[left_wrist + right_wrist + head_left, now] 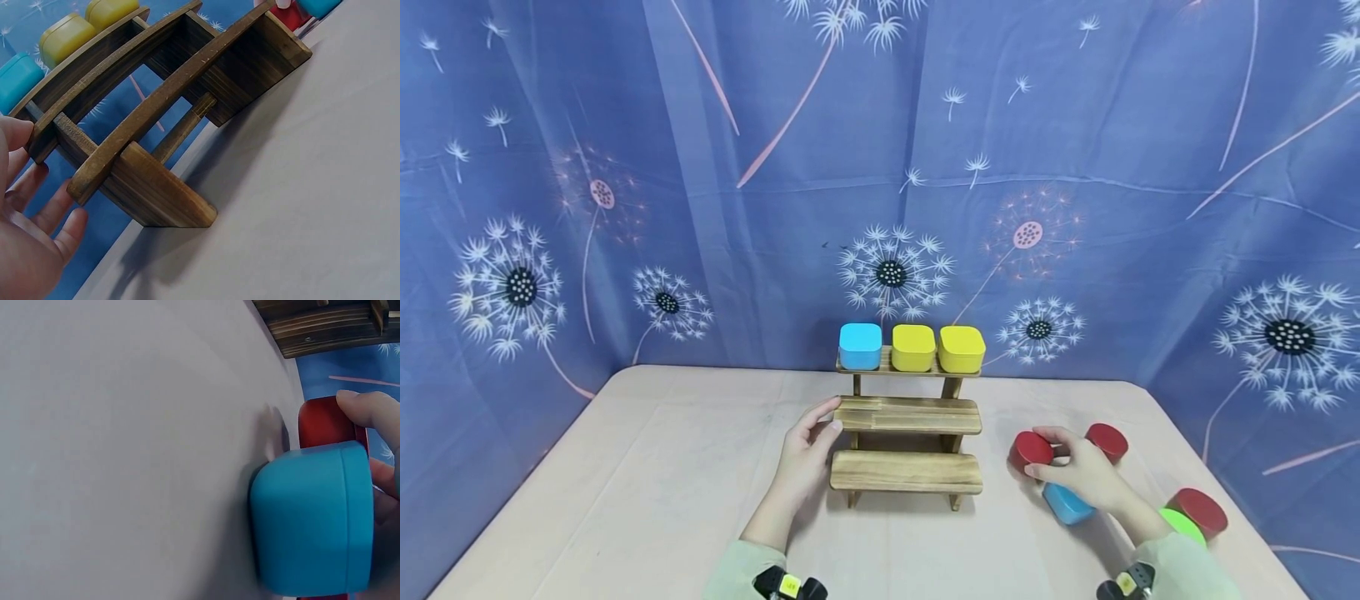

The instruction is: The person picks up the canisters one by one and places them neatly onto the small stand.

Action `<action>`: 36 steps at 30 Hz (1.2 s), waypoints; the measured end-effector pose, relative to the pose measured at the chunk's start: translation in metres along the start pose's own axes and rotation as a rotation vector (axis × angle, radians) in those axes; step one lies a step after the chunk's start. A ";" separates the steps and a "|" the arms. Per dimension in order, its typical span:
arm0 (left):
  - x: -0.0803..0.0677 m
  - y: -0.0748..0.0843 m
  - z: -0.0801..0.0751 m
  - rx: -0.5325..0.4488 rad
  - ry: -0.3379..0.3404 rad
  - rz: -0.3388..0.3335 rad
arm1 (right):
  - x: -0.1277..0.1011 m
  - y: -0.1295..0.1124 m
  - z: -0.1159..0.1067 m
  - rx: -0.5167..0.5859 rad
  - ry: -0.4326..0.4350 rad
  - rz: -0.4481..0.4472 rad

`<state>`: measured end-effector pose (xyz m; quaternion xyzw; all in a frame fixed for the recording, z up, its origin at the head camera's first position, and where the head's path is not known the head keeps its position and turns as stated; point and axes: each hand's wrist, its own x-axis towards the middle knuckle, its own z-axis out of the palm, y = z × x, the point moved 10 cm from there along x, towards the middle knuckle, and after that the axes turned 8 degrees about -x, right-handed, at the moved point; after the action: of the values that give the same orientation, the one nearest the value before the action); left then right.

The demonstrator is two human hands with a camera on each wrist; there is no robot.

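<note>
A three-tier wooden display stand [907, 472] stands on the cloth-covered table. My left hand [803, 460] holds the left end of its middle shelf, with thumb and forefinger at the edge; the left wrist view has the fingers [72, 228] spread beside the lower shelf end. My right hand [1086, 473] grips a red round box [1032, 451] between thumb and fingers, right of the stand. Just below that hand lies a blue box [1067, 505], which hides part of the grip in the right wrist view.
On the top shelf stand a light-blue box [860, 347] and two yellow boxes [913, 348]. Another red box [1107, 442] sits beyond my right hand. Near my right forearm are a red box [1201, 512] and a green one [1183, 527]. Patterned blue cloth [760, 275] closes off the back and sides.
</note>
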<state>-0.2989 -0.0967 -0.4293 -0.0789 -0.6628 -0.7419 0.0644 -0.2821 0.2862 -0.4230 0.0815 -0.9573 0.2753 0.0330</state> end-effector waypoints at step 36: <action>0.001 0.001 0.000 -0.005 -0.001 0.010 | 0.001 -0.036 -0.025 0.037 0.120 -0.084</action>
<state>-0.2996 -0.0966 -0.4280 -0.0827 -0.6604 -0.7433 0.0674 -0.2765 0.2696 -0.3828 0.1057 -0.9442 0.2955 0.1001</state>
